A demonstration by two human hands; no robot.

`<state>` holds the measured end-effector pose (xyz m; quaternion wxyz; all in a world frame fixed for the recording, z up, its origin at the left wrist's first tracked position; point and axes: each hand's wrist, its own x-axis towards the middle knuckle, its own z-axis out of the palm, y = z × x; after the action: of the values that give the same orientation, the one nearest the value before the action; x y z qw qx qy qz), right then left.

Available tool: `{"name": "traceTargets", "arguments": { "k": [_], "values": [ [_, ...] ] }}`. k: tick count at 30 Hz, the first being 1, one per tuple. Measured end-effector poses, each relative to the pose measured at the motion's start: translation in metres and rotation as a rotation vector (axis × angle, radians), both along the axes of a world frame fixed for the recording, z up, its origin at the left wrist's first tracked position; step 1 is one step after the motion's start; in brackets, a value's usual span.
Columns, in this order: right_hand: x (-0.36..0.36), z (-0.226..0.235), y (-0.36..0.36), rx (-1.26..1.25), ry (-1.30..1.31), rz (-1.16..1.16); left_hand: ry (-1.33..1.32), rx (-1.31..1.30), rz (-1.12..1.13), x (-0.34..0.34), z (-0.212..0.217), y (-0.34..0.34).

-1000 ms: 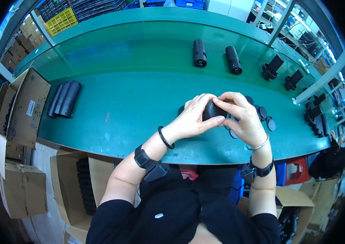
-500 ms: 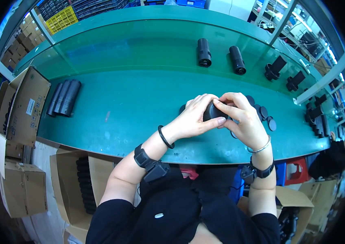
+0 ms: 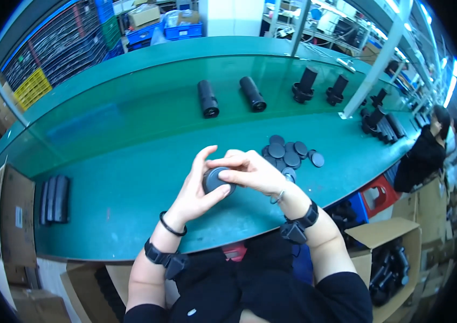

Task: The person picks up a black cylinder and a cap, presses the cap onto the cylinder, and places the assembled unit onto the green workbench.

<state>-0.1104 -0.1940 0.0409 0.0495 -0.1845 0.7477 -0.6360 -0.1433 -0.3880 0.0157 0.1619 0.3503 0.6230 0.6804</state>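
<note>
Over the middle of the bench, both my hands meet on a dark cylindrical piece whose round black cap [image 3: 216,182] faces up toward me. My left hand [image 3: 189,196] is closed around its side, with the thumb at the lower edge of the cap. My right hand [image 3: 258,173] presses its thumb on the cap's face, its fingers curled along the far side. The rest of the cylinder is hidden by my hands. Just right of my right hand lies a loose pile of round black caps [image 3: 291,158], several of them overlapping.
Three black tubes [image 3: 55,199] lie at the left beside an open carton [image 3: 15,215]. Two black tubes [image 3: 253,94] stand farther back, with flanged black parts [image 3: 304,89] to their right. A metal post [image 3: 376,64] rises at the right. A co-worker [image 3: 425,151] sits beyond the bench's right end.
The view has swung right, showing more of the bench's right side and the cap pile. The held piece has turned so its capped end faces up, and my right thumb lies on it.
</note>
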Motion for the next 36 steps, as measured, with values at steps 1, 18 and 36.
{"name": "traceTargets", "arguments": {
  "k": [1,18,36],
  "values": [
    [0.001,0.008,-0.004,-0.023,-0.105,-0.013,-0.019,0.032,-0.024,-0.002,-0.001,-0.002],
    [-0.029,0.008,-0.023,-0.111,-0.243,-0.126,-0.162,0.018,-0.063,-0.035,0.009,-0.012],
    [-0.019,0.005,-0.011,-0.314,-0.286,-0.045,-0.344,0.155,0.057,-0.007,0.026,0.009]
  ]
}}
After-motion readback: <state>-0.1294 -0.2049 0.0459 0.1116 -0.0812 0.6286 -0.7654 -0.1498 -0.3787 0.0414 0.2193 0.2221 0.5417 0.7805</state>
